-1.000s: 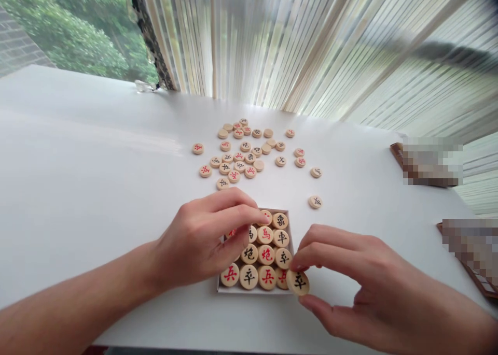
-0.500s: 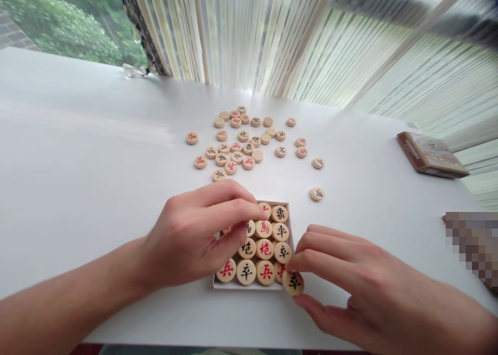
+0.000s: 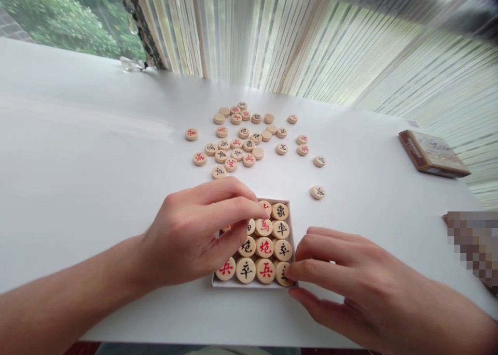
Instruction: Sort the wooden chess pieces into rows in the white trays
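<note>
A shallow white box point(image 3: 254, 285) near the table's front edge holds rows of round wooden pieces with red and black characters. My left hand point(image 3: 198, 230) reaches over the box's left part, fingers bent, the index fingertip on a red piece in the back row; whatever lies under its palm is hidden. At the front right corner, my right hand point(image 3: 350, 282) rests its index fingertip on a black-marked piece point(image 3: 282, 273) lying in the box. Its thumb is apart, by the box's front corner.
Many loose round pieces point(image 3: 237, 154) lie scattered behind the box on the white table point(image 3: 97, 189). A brown flat box point(image 3: 436, 153) sits at the right, with a blurred-out object point(image 3: 472, 246) nearer. Curtains hang behind.
The black-marked piece that my right fingers held tilted at the box's front right corner now lies flat inside, over the red one there. My left hand has stayed nearly still.
</note>
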`<act>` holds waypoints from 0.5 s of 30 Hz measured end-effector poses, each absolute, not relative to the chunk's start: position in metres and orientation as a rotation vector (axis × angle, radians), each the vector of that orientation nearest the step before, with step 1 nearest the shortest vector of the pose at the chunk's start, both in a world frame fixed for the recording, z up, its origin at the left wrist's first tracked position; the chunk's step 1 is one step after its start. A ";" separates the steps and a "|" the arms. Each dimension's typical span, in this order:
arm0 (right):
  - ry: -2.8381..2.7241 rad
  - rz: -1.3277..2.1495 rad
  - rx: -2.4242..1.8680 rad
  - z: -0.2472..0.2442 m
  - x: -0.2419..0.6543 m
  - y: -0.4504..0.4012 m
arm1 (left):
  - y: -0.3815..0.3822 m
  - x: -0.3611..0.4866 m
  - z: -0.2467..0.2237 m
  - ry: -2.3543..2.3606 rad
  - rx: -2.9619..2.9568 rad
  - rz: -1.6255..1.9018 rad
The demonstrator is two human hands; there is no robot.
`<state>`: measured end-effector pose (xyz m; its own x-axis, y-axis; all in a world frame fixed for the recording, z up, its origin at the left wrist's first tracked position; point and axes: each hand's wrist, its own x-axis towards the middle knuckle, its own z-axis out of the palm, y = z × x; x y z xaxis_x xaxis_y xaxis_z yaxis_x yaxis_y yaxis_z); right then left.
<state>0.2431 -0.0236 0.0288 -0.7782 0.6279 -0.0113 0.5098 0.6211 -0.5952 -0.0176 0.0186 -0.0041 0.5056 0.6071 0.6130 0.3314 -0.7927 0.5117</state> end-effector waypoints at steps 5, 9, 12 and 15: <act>-2.656 0.792 -0.918 0.027 0.244 -0.026 | 0.018 -0.017 -0.004 0.782 2.429 1.170; -2.686 0.705 -0.899 0.025 0.244 -0.027 | 0.018 -0.018 -0.004 0.777 2.427 1.182; -2.701 0.689 -0.904 0.025 0.245 -0.027 | 0.017 -0.018 -0.004 0.782 2.425 1.176; -2.701 0.686 -0.921 0.025 0.244 -0.027 | 0.018 -0.018 -0.004 0.776 2.416 1.185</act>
